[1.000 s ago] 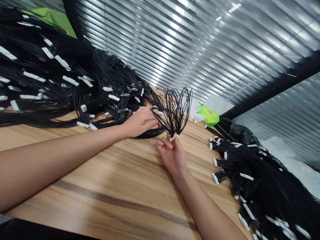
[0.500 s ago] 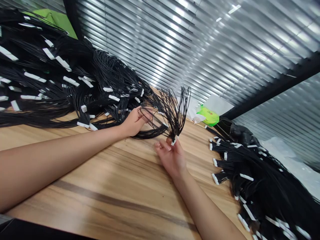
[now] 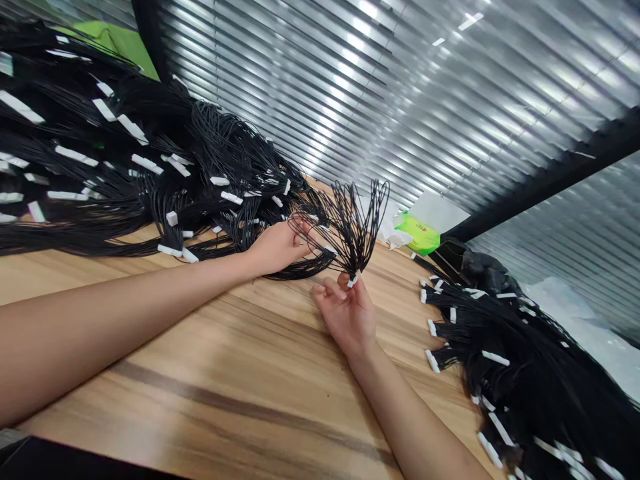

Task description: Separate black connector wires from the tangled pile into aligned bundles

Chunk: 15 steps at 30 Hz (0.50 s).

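Between the fingertips of my right hand is a small white connector, pinched upright. From it a bundle of thin black wires fans upward and bends over to the left. My left hand is closed around the loose wires on that side, with its fingertips partly hidden by them. Just behind the left hand lies a large heap of black wire harnesses with white connectors on their ends.
A second pile of black harnesses lies along the right side of the wooden table. Behind it are a black bag and clear plastic. A green tissue pack stands near the ribbed metal wall.
The wire bundle has spread wider at the top and leans a little further right. My left hand has moved slightly right; the right hand still pinches the connector.
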Each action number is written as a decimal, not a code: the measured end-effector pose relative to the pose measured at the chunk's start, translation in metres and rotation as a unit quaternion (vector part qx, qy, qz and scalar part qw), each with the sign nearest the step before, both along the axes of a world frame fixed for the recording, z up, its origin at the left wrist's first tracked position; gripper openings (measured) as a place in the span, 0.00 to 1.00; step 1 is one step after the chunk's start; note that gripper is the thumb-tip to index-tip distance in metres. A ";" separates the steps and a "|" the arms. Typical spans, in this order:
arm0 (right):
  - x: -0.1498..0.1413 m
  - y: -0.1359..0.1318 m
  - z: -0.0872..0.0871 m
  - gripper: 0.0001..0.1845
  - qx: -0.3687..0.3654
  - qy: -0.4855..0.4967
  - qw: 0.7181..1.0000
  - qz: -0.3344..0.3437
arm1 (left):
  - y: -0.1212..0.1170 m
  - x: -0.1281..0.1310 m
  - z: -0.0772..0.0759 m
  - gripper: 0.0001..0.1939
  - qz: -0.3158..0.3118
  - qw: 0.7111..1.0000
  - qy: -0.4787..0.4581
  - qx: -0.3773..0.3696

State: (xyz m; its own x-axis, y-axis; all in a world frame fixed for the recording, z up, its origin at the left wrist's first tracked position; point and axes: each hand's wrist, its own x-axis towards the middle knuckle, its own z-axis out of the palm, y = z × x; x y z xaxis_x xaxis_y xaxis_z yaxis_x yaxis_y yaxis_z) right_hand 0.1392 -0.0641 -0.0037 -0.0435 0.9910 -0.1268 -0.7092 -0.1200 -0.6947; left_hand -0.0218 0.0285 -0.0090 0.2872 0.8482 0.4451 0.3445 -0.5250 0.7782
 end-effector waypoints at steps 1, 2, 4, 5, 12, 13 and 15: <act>0.000 0.000 0.000 0.12 0.005 0.000 1.000 0.007 | 0.002 0.001 -0.001 0.08 -0.030 0.998 -0.036 -0.041; -0.001 -0.001 0.000 0.13 0.012 -0.003 1.000 0.016 | 0.004 0.003 -0.002 0.08 -0.064 0.992 -0.068 -0.081; -0.003 -0.002 -0.001 0.14 0.027 -0.026 0.999 0.026 | 0.008 0.005 -0.004 0.08 -0.127 0.978 -0.099 -0.135; -0.004 -0.003 -0.001 0.14 0.036 -0.050 0.998 0.025 | 0.009 0.006 -0.005 0.09 -0.148 0.973 -0.102 -0.148; -0.007 -0.008 -0.003 0.14 0.063 -0.173 0.983 0.021 | 0.000 0.004 -0.007 0.14 -0.204 0.937 -0.160 -0.236; -0.007 -0.008 -0.003 0.14 0.064 -0.175 0.982 0.022 | -0.002 0.004 -0.007 0.14 -0.215 0.927 -0.176 -0.253; -0.007 -0.007 -0.004 0.13 0.069 -0.173 0.982 0.022 | -0.003 0.007 -0.006 0.13 -0.236 0.906 -0.213 -0.280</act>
State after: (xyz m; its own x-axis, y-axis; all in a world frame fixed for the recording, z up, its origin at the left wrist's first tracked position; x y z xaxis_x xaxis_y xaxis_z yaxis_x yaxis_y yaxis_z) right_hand 0.1324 -0.0710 -0.0076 -0.0651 0.9979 -0.0070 -0.4239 -0.0340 -0.9051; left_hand -0.0145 0.0255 -0.0151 0.5802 0.8025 0.1392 -0.2105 -0.0174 0.9774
